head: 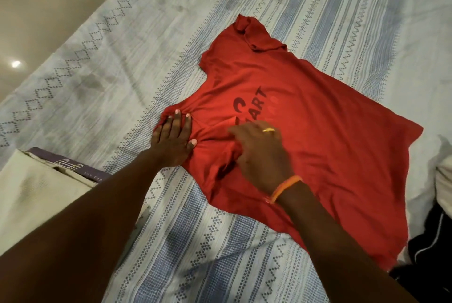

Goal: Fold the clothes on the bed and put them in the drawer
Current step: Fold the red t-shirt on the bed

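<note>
Red creased T-shirt (305, 131) on patterned bedsheet (122, 70)

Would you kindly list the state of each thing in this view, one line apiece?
red T-shirt: spread on the bed, not yet folded, bunched near the collar.
left hand: flat, fingers straight, pressing the shirt's collar area.
right hand: on the shirt, fingers curled into the fabric.
bedsheet: spread under the shirt.
dark garment: lying unfolded at the right edge.

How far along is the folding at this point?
Barely begun. Done: the red T-shirt lies spread on the bed. In hand: the left hand presses flat near its neckline while the right hand bunches fabric. Left: folding it, the dark clothing alongside, and the drawer, not visible.
</note>
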{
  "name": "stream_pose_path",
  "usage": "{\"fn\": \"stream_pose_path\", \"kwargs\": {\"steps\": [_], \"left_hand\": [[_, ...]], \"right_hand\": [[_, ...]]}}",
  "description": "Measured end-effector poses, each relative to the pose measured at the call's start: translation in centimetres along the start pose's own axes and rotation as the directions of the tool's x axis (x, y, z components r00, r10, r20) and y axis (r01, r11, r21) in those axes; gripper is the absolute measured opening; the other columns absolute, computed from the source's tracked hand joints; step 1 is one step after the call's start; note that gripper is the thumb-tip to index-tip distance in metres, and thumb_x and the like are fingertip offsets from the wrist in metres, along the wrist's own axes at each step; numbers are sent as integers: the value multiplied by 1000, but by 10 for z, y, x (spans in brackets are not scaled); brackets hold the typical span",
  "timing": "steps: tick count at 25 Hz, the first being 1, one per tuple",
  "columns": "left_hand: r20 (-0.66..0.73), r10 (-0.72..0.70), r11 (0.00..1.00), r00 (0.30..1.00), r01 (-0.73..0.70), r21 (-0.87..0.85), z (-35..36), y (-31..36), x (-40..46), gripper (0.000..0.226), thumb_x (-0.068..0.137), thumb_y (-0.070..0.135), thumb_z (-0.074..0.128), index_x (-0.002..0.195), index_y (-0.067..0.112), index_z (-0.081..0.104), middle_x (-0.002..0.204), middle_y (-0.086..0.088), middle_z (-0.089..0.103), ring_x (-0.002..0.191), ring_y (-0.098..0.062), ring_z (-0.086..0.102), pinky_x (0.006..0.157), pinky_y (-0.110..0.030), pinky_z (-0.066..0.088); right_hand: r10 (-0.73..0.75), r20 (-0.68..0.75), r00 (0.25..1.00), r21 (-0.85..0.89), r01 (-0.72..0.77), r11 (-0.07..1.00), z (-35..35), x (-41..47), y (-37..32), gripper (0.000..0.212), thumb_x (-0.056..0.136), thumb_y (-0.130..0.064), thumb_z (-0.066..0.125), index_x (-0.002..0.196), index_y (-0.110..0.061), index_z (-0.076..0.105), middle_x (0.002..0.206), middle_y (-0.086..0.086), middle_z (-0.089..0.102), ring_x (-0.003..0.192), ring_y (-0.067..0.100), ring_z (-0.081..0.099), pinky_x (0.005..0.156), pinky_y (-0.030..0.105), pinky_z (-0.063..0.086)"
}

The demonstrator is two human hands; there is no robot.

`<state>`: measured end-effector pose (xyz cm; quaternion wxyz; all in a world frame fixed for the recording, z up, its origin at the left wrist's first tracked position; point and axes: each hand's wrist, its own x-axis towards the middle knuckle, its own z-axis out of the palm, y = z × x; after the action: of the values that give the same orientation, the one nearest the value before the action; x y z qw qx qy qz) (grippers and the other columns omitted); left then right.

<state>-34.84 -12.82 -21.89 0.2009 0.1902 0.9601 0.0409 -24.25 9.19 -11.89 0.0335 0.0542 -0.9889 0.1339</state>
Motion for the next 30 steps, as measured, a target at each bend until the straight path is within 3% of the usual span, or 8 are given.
{"fn": "stream_pose_path", "kwargs": {"steps": [3, 6, 11, 17, 20, 24, 27, 30], "left_hand": [[22, -14, 999, 1000, 13, 41, -5, 4, -4, 68, 99, 54, 13, 136, 15, 56, 137, -14, 58, 113, -28, 65, 86, -37, 54], [-12, -3, 996, 1000, 4, 85, 1, 4, -8, 67, 97, 56, 18, 141, 13, 45, 140, -18, 53, 118, -35, 61, 91, -51, 51], [-47, -1, 991, 999, 7, 134, 5, 3, -7, 71, 98, 56, 11, 140, 11, 47, 141, -19, 51, 117, -37, 61, 90, -54, 50], [-293, 54, 994, 955, -25, 102, -25, 6, -17, 65, 91, 55, 28, 139, 17, 50, 141, -14, 50, 119, -38, 53, 93, -52, 42], [-379, -54, 999, 924, 49, -23, -56, 11, -8, 60, 85, 56, 27, 113, 14, 59, 116, -11, 55, 108, -33, 50, 90, -48, 37], [-300, -149, 986, 942, 116, -124, -83, 26, 41, 70, 86, 68, 47, 121, 7, 51, 120, -19, 54, 111, -40, 50, 89, -50, 40], [-183, -149, 970, 972, 108, -219, -91, 27, 68, 40, 94, 45, 50, 108, 8, 51, 112, -20, 59, 106, -41, 57, 84, -47, 44], [-195, -430, 855, 882, 329, -401, -93, 3, 69, 27, 92, 27, 51, 105, 4, 55, 113, -25, 60, 109, -44, 56, 85, -47, 47]], "right_hand": [[-357, 213, 909, -123, 388, 914, 4, 18, -19, 39, 78, -12, 36, 100, -19, 67, 100, 2, 67, 118, 36, 54, 102, 54, 30], [-361, 164, 918, -286, 394, 873, 1, -4, 10, 19, 76, -16, 46, 67, -19, 63, 71, 0, 60, 85, 31, 61, 79, 42, 30], [-1, 223, 975, -254, 59, 965, -7, -60, 57, 19, 60, -12, 73, 61, -22, 57, 69, 0, 58, 70, 29, 59, 69, 39, 32], [297, 74, 952, 420, -300, 857, 12, 12, 47, 15, 77, -37, 58, 78, -22, 57, 78, 0, 60, 78, 22, 57, 71, 36, 46], [288, 266, 920, 293, -362, 885, 32, 35, 47, 35, 76, -57, 66, 79, -27, 49, 87, -7, 56, 86, 18, 54, 76, 35, 43], [387, 464, 797, 279, -546, 790, 42, 54, 60, 44, 65, -50, 80, 71, -25, 44, 76, -9, 54, 79, 17, 52, 73, 34, 40], [403, 511, 759, 317, -602, 733, 42, 62, 63, 38, 67, -41, 79, 68, -23, 46, 70, -9, 54, 73, 16, 51, 75, 36, 43], [406, 538, 739, 330, -627, 705, 44, 62, 63, 33, 68, -35, 76, 67, -22, 46, 67, -9, 52, 69, 15, 49, 69, 34, 38]]}}
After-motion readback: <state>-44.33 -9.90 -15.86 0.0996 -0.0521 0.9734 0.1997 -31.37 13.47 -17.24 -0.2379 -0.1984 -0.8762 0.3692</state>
